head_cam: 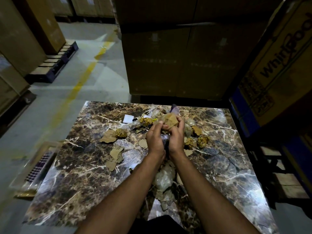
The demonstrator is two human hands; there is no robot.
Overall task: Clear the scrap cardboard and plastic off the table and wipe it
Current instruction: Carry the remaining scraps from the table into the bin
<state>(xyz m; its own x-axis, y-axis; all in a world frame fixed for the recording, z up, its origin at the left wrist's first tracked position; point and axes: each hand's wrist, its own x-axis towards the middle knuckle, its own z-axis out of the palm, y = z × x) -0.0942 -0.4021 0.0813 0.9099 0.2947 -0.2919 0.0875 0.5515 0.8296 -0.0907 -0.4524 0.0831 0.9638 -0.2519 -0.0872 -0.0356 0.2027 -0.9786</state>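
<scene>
Nearest the camera, a crumpled wad of clear plastic [164, 179] lies on the marble-patterned table [76, 183] between the two forearms, with torn brown bits just below it. Up at mid-table the two hands meet. The left hand [155, 139] curls its fingers in, fingertips pinching the edge of a cardboard scrap [171, 121]. The right hand [176, 135] wraps round that same scrap from the other side, thumb and fingers clenched on it, holding it above the tabletop. To the left lie flat torn cardboard pieces [116, 155], well apart from the hands. On the right sit crumpled brown wads [203, 141]. Beyond the hands, a white block [127, 119] rests near the far edge. Past the table stands a big carton [175, 61].
</scene>
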